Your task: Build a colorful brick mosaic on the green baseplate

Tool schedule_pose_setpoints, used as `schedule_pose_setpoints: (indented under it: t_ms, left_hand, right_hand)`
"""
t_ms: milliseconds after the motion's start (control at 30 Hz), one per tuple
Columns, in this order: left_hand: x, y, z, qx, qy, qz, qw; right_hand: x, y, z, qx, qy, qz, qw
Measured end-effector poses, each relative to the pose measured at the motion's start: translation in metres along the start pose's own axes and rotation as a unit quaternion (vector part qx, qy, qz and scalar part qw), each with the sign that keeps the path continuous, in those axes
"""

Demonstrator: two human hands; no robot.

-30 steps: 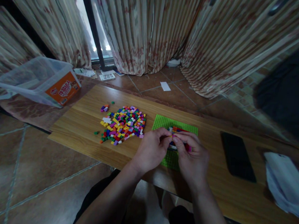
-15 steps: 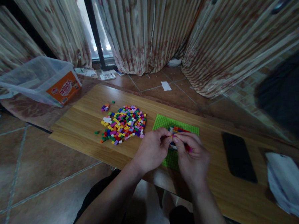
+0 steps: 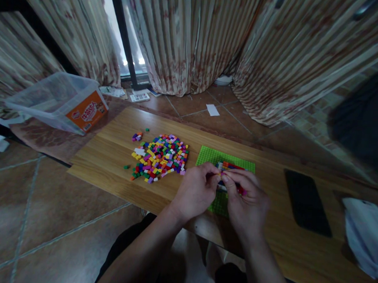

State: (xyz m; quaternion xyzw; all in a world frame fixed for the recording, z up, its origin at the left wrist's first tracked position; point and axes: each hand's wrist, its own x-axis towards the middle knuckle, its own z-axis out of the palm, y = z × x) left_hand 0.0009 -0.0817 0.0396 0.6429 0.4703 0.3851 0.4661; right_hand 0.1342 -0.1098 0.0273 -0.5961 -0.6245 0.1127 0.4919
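Observation:
Over a green studded baseplate (image 3: 207,154), my left hand (image 3: 196,190) and my right hand (image 3: 249,199) meet fingertip to fingertip. Both are closed in a pinch around a tiny yellowish-orange building brick (image 3: 221,174), mostly covered by the fingers. Behind and below the fingers, a low build of red, orange, blue and white bricks (image 3: 233,166) sits on the baseplate, partly hidden by my right hand. A bit of pink shows beside the right fingers; whether it is held or fixed to the build I cannot tell.
Left of the baseplate lies a pile of loose, many-coloured bricks (image 3: 163,157) on the wooden table (image 3: 103,147). A clear plastic bin (image 3: 56,105) with an orange label stands at the far left. A dark phone-like slab (image 3: 308,202) and a white packet (image 3: 366,235) lie to the right.
The view has shifted slightly, moving everything a little to the right. Both hands keep their pinch over the baseplate, with hardly any movement of the fingers.

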Motion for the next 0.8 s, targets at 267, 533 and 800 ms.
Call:
schedule_pose_setpoints:
  t_ms: [267, 533, 800]
  left_hand:
    - [-0.001, -0.002, 0.003, 0.010, 0.021, -0.016, 1.000]
    - [0.007, -0.007, -0.008, 0.013, 0.083, -0.044, 0.995]
    - [0.009, -0.005, -0.016, 0.008, 0.080, -0.041, 0.996]
  right_hand:
    - [0.000, 0.002, -0.001, -0.043, 0.009, -0.031, 0.999]
    - [0.012, 0.023, -0.025, -0.072, 0.006, 0.030, 0.997]
    - [0.012, 0.038, -0.039, -0.105, -0.059, -0.003, 0.993]
